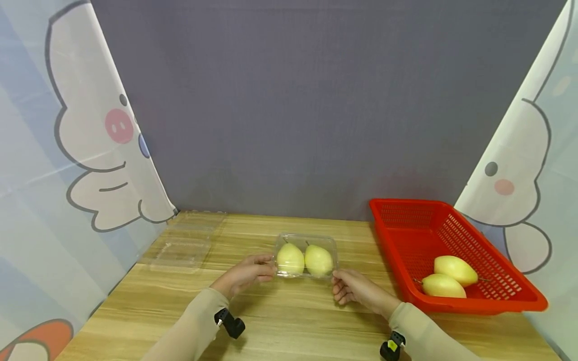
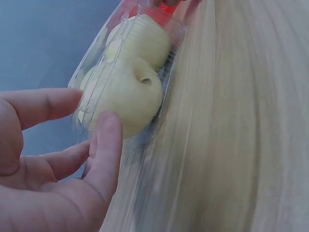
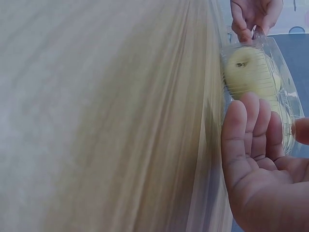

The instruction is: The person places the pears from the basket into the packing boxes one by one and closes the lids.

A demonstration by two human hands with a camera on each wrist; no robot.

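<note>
Between both hands is a clear plastic fruit box (image 1: 304, 235) with two pale yellow pears (image 1: 291, 259) side by side inside. My left hand (image 1: 247, 274) pinches its left end; in the left wrist view the thumb (image 2: 108, 137) lies against the near side and the index finger reaches the other side. At the right front corner, my right hand (image 1: 357, 290) pinches the box between thumb and index finger. The other right fingers (image 3: 235, 128) show in the right wrist view, close beside the box wall.
On the right of the wooden table (image 1: 280, 326) stands a red plastic basket (image 1: 397, 260) holding two more yellow pears (image 1: 455, 269). Clear plastic packaging (image 1: 180, 250) lies at the back left. A grey cloth (image 1: 289, 110) hangs behind, with printed curtains at both sides.
</note>
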